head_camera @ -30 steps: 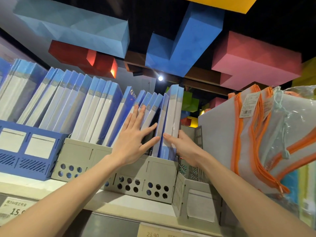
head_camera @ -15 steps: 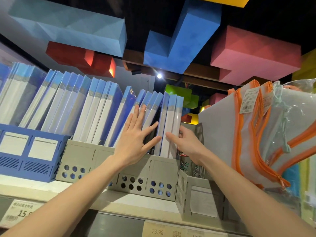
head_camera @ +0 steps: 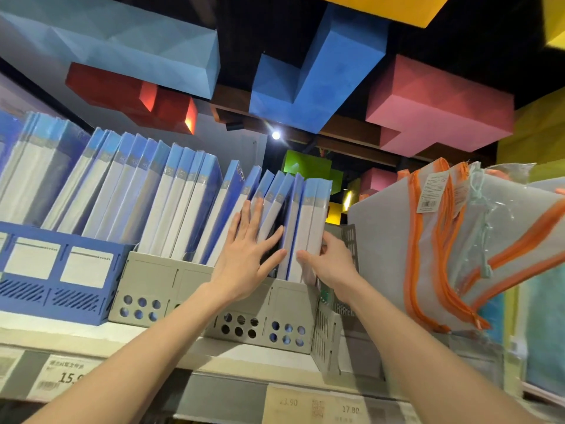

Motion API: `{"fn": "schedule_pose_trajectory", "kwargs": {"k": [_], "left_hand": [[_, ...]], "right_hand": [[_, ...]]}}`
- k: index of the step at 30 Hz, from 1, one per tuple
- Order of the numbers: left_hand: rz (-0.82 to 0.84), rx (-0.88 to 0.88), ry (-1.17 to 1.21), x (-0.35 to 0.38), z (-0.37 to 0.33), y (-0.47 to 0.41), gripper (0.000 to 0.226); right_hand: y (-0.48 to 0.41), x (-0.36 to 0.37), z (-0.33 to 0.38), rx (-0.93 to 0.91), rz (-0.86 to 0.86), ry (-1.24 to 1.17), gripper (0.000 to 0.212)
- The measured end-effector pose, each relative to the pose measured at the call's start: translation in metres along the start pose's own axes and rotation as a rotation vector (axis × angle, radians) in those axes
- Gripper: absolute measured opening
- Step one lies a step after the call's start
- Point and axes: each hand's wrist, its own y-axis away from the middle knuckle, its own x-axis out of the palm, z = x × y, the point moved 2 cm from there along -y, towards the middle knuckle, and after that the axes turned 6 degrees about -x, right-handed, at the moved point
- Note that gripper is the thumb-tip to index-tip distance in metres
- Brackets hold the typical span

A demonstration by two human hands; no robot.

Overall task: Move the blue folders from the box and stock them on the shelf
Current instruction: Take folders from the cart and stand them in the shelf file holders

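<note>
A long row of blue-and-white folders [head_camera: 180,203] leans left in a grey file holder [head_camera: 171,289] on the shelf [head_camera: 122,335]. My left hand [head_camera: 247,255] lies flat against the leaning folders, fingers spread, holding them to the left. My right hand [head_camera: 330,264] grips the lower edge of the rightmost blue folders [head_camera: 308,228], which stand nearly upright at the right end of the grey holder. A narrow dark gap separates them from the leaning ones. The box is out of sight.
A blue file holder [head_camera: 61,289] with more folders stands to the left. A grey mesh holder [head_camera: 327,338] and clear bags with orange zips [head_camera: 443,246] crowd the right side. Price tags [head_camera: 64,376] line the shelf's front edge. Coloured blocks hang overhead.
The folders in my right hand have slid down into the right end of the grey holder. My left hand has stayed pressed on the leaning folders.
</note>
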Motion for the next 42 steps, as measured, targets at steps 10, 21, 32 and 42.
{"fn": "schedule_pose_trajectory", "kwargs": {"k": [10, 21, 32, 42], "left_hand": [[0.188, -0.355, 0.435, -0.123, -0.016, 0.059, 0.03], [-0.066, -0.922, 0.411, -0.353, -0.033, 0.304, 0.025], [-0.11, -1.42, -0.126, -0.585, -0.005, 0.59, 0.018], [-0.193, -1.787, -0.248, -0.755, 0.078, 0.81, 0.014]], "right_hand": [[0.075, -0.015, 0.053, 0.028, -0.045, -0.076, 0.041], [0.308, 0.136, 0.18, -0.004, 0.513, -0.671, 0.013], [0.582, 0.304, 0.32, -0.047, 1.191, -0.782, 0.013], [0.781, 0.479, 0.463, -0.127, 1.51, -0.66, 0.019]]}}
